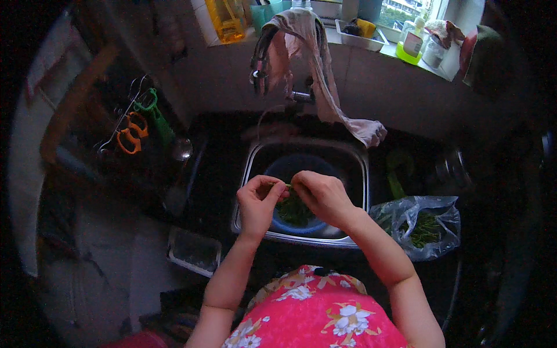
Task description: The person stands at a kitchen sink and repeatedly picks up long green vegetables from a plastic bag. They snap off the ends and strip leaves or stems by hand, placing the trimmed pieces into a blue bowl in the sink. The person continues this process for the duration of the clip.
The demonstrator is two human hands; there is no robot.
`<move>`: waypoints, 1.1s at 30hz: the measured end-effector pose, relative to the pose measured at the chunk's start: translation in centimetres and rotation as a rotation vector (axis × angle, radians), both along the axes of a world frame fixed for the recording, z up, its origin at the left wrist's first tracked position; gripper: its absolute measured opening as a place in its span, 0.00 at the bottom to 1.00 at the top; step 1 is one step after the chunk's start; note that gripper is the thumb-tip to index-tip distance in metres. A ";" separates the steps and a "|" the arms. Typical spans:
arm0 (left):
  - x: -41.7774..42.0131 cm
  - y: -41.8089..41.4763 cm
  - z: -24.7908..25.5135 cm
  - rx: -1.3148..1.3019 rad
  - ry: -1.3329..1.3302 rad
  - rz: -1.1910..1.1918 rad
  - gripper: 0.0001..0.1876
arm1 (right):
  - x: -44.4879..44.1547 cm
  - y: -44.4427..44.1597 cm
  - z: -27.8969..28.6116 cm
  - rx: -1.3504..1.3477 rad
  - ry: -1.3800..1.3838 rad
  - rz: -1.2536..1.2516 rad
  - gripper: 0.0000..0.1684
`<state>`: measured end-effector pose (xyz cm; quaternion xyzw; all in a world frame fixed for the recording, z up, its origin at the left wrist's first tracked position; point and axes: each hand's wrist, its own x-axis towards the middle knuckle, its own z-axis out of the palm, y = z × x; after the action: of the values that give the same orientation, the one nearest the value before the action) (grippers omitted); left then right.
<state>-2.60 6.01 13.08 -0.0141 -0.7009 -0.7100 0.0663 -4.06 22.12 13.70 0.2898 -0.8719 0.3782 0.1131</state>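
Observation:
Both hands are over a metal sink (367, 182), with a thin green stem or bean (288, 185) pinched between them. The fingertips of my left hand (261, 195) hold one end. My right hand (324, 195), seen from its back, grips the other end, and its fingertips are partly hidden. Below them a round basin with a bluish rim (300, 229) sits in the sink. Green vegetable pieces (292, 212) lie in it, partly covered by my hands. Beside my right forearm is a clear plastic bag (448, 241) containing more thin greens (422, 229).
A pale cloth (324, 87) drapes over the faucet behind the sink. Orange-handled scissors (129, 140) and a green-handled tool (161, 122) hang at the left. A rectangular container (193, 254) stands lower left. The windowsill holds a soap bottle (409, 45) and a white tray (363, 40).

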 end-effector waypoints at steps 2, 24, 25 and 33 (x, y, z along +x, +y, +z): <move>0.4 0.2 0.1 -0.002 0.013 0.012 0.02 | 0.1 -0.5 0.5 -0.033 -0.048 -0.077 0.05; 9.1 -24.9 -17.2 -0.565 -0.229 0.592 0.12 | -1.1 7.0 -0.1 -0.226 -0.284 -0.156 0.05; 9.7 -26.8 -18.9 -0.603 -0.259 0.544 0.14 | 0.4 8.4 2.0 -0.248 -0.265 -0.180 0.04; 11.4 -30.7 -23.9 -0.952 -0.330 0.365 0.21 | 11.5 21.8 7.8 -0.375 -0.285 -0.590 0.14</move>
<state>8.76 -24.65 -10.87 0.1914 -0.9375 -0.2835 0.0642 7.44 43.93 21.50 -0.0548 -0.8406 0.5189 0.1457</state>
